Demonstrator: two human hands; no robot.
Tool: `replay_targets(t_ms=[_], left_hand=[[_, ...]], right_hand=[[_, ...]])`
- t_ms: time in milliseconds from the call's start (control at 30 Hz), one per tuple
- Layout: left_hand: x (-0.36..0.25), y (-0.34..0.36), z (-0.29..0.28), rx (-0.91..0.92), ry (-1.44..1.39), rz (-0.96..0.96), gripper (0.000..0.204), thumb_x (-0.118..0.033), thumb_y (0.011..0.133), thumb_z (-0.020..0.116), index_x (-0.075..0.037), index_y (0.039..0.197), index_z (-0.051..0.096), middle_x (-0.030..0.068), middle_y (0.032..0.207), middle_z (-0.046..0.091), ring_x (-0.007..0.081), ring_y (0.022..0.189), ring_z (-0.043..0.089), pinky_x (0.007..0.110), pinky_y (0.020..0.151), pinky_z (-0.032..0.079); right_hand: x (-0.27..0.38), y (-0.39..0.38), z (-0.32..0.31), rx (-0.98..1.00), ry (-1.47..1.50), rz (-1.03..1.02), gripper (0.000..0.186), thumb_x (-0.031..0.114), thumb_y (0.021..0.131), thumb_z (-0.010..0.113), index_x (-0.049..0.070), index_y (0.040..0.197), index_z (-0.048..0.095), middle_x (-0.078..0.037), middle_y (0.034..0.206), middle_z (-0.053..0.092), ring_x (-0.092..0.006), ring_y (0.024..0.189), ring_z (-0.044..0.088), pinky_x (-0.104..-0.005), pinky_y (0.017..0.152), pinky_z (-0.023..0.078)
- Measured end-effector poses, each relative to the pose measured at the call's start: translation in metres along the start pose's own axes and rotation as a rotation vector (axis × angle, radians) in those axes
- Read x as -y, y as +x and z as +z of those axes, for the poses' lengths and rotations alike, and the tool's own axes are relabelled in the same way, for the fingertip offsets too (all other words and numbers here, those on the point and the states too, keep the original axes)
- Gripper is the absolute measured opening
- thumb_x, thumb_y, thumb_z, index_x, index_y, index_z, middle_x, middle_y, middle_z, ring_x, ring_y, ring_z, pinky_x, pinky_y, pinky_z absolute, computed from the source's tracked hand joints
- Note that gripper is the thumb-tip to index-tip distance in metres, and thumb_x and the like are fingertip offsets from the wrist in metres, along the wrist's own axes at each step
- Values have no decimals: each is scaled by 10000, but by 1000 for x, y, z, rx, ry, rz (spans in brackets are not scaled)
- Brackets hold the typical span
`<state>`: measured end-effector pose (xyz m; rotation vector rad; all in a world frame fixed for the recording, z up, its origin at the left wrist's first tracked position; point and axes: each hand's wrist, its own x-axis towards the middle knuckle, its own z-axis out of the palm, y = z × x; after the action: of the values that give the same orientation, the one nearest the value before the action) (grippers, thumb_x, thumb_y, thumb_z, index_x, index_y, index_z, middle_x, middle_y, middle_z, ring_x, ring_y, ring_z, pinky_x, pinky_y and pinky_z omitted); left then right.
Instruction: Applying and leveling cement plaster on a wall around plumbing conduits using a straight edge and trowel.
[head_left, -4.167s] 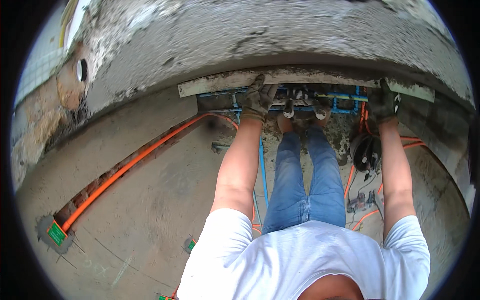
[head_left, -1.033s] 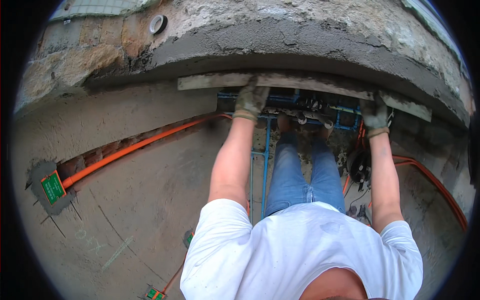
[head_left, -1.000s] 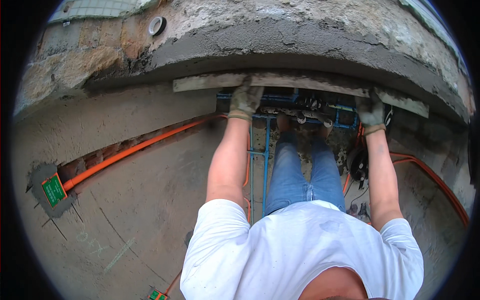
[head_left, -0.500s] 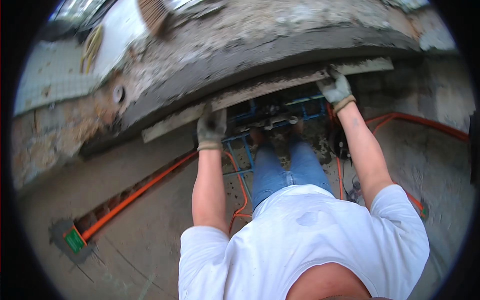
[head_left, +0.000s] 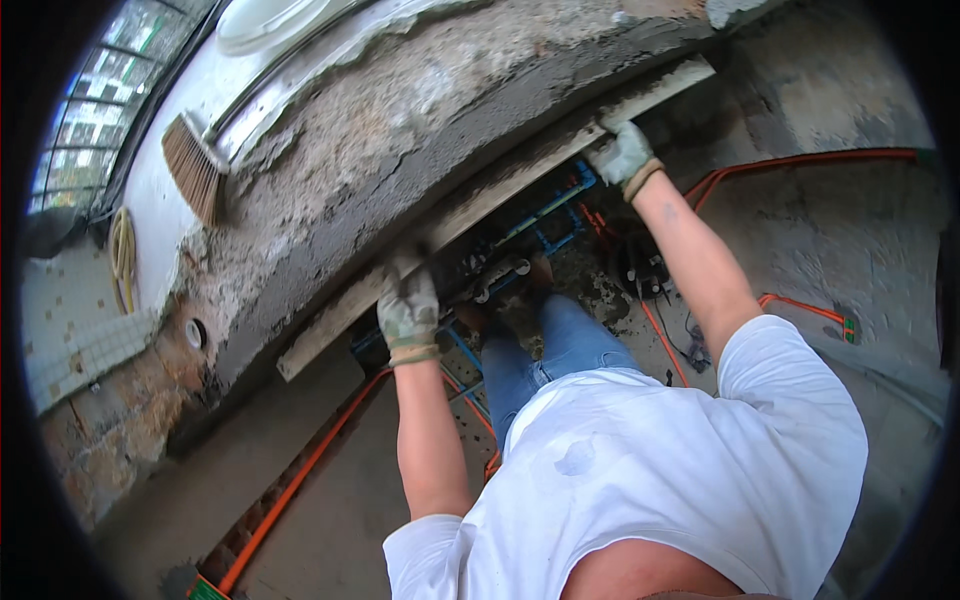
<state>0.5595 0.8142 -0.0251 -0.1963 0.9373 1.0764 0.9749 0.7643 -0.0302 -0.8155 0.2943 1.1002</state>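
Compared with half a second ago, the long straightedge board (head_left: 500,195) has swung further onto a slant, its right end now high near the upper right and its left end lower, while the person's arms reach out more widely apart. Both hands wear grey work gloves. The left hand (head_left: 408,312) is closed around the board not far from its lower left end; the right hand (head_left: 622,153) is closed around it close to its upper right end. The board lies flat along the front edge of the raised band of wet grey mortar (head_left: 420,170), touching it.

By my judgement the levelling is well along: the dark mortar beside the board looks smooth and even along most of its run, while the paler, rough crust (head_left: 330,140) farther back is untouched. What is left seems to be the stretch past the left end of the board.

Room to move is tight. Blue pipes (head_left: 545,215) and orange conduit (head_left: 300,480) run across the floor right under the board and around the person's jeans (head_left: 555,350), so footing is cramped. A brush (head_left: 192,170) rests on the white ledge (head_left: 160,215) beyond the mortar, well apart from both hands. Open concrete floor (head_left: 340,520) lies at the lower left.
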Motion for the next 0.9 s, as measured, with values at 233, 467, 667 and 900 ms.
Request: replay_targets(t_ms=[233, 467, 667, 900], left_hand=[[-92, -10, -45, 128, -42, 53, 370, -46, 888, 627, 58, 1231, 536, 180, 1265, 571, 273, 1174, 538, 402, 1050, 436], [-91, -37, -16, -12, 41, 155, 352, -56, 898, 621, 83, 1208, 531, 198, 1245, 572, 271, 1159, 546, 387, 1043, 457], [-11, -43, 40, 101, 12, -44, 275, -78, 908, 619, 65, 1140, 577, 203, 1221, 586, 262, 1140, 562, 377, 1000, 488], [85, -30, 83, 64, 151, -119, 111, -73, 875, 663, -46, 977, 629, 87, 1047, 654, 196, 967, 625, 384, 941, 514]], right_hand=[[-80, -59, 41, -21, -2, 53, 163, 62, 880, 567, 137, 1023, 584, -25, 908, 603, -195, 817, 613, -400, 761, 560], [-76, -60, 42, -72, 6, 93, 228, 91, 907, 559, 147, 1125, 592, -6, 956, 604, -198, 894, 612, -447, 854, 527], [15, -25, 19, -31, 20, -17, 140, 91, 911, 544, 139, 1038, 574, -21, 869, 591, -201, 789, 619, -448, 739, 575], [123, 26, -18, -91, -78, -55, 147, 146, 933, 505, 67, 1022, 591, -92, 978, 641, -267, 901, 641, -465, 866, 543]])
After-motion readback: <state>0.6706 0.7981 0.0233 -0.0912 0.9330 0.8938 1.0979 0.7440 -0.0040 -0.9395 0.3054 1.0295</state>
